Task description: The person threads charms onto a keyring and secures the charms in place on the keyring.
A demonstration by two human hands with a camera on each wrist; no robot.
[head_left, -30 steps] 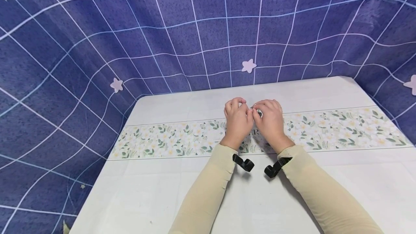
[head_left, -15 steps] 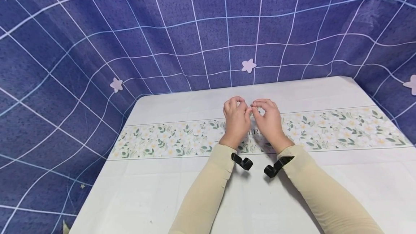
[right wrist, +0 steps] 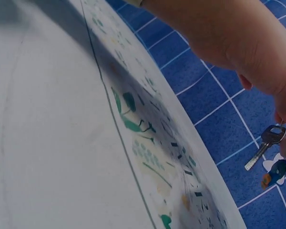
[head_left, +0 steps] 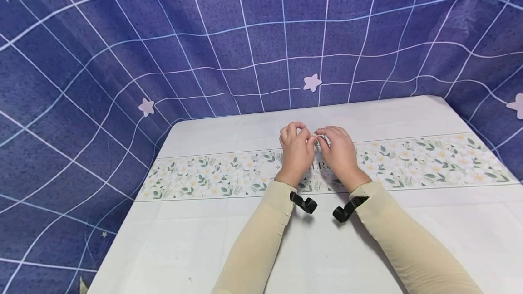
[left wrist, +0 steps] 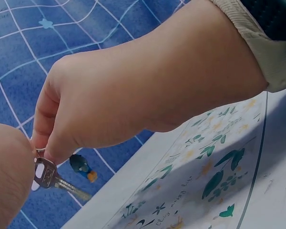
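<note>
Room left of left hand [head_left: 297, 151], right of right hand [head_left: 339, 153]; key [left wrist: 48, 174] hangs between; curtain [head_left: 265, 44] bars far side.

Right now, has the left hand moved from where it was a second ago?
Yes: in the head view, the left hand has shifted slightly left relative to the central pale star.

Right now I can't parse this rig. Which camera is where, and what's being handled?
No machine here: a person's bare left hand and right hand do the work. The wide picture comes from a head-worn camera looking forward and down; each close-up comes from a camera on one wrist. Both hands pinch near the top of a metal key; a blue-and-orange charm hangs beside it. Exact contact is hidden. Below lies a white cloth with a floral band.
</note>
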